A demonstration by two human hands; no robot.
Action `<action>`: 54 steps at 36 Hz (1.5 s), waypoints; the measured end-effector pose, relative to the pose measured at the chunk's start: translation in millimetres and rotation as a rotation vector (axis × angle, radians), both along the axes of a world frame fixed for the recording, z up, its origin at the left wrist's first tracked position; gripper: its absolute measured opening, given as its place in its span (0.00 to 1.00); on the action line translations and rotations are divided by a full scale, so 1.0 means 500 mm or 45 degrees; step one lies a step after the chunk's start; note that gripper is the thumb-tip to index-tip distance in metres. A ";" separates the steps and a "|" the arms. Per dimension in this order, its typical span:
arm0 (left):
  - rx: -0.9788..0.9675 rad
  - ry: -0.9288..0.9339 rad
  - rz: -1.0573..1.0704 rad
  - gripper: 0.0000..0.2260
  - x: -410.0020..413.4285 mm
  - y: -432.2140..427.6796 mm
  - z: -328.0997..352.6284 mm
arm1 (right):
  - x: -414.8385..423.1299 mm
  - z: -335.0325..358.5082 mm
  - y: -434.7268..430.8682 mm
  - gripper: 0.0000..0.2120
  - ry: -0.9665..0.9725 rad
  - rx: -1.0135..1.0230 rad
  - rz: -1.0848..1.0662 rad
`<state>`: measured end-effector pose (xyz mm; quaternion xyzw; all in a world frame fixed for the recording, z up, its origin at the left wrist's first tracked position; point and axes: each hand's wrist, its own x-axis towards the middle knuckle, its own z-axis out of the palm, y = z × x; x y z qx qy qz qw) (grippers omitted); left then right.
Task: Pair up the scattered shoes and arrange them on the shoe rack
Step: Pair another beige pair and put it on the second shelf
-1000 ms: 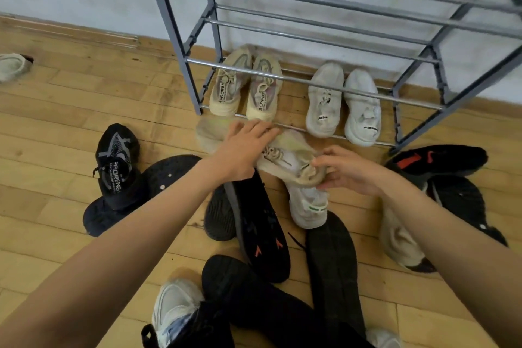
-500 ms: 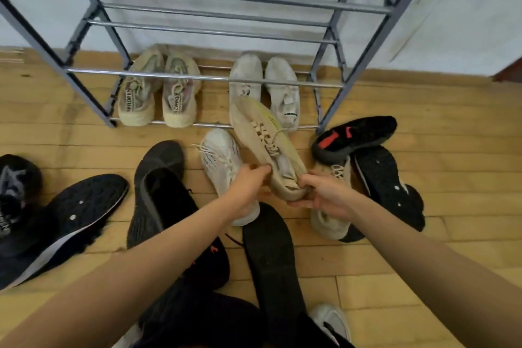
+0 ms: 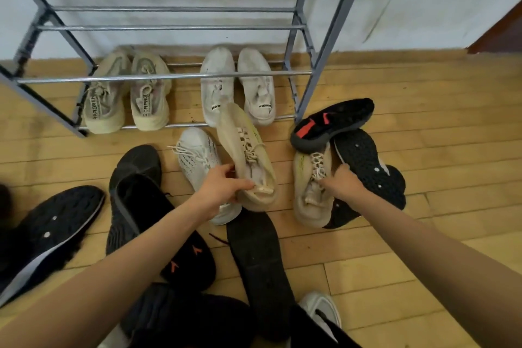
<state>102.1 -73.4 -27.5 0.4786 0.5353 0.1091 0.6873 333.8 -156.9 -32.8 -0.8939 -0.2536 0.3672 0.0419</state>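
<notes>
My left hand (image 3: 219, 191) grips the heel opening of a beige sneaker (image 3: 245, 155), toe pointing toward the rack. My right hand (image 3: 343, 183) reaches into the matching beige sneaker (image 3: 309, 192) on the floor, fingers at its laces and tongue; the grip is partly hidden. The grey metal shoe rack (image 3: 175, 75) holds a beige pair (image 3: 127, 96) at the left of its bottom tier and a white pair (image 3: 238, 85) at the right. A single white sneaker (image 3: 197, 155) lies on the floor left of the held shoe.
Black sneakers lie scattered on the wooden floor: one with red marks (image 3: 332, 121) by the rack's right leg, an upturned sole (image 3: 367, 167) beside my right hand, several more (image 3: 141, 195) at lower left and centre. A white shoe (image 3: 320, 311) sits at the bottom edge.
My right hand let go of the held beige sneaker and moved right onto the second beige sneaker on the floor. My left hand now holds the first sneaker alone.
</notes>
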 end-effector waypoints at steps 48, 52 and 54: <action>0.106 0.001 0.332 0.21 -0.191 0.040 0.041 | -0.300 0.085 0.088 0.03 0.248 1.118 0.375; -0.071 -0.159 0.155 0.17 -0.208 0.040 0.068 | -0.345 0.092 0.112 0.04 0.334 1.087 0.295; -0.059 -0.168 0.201 0.16 -0.221 0.041 0.068 | -0.357 0.096 0.117 0.07 0.430 1.031 0.306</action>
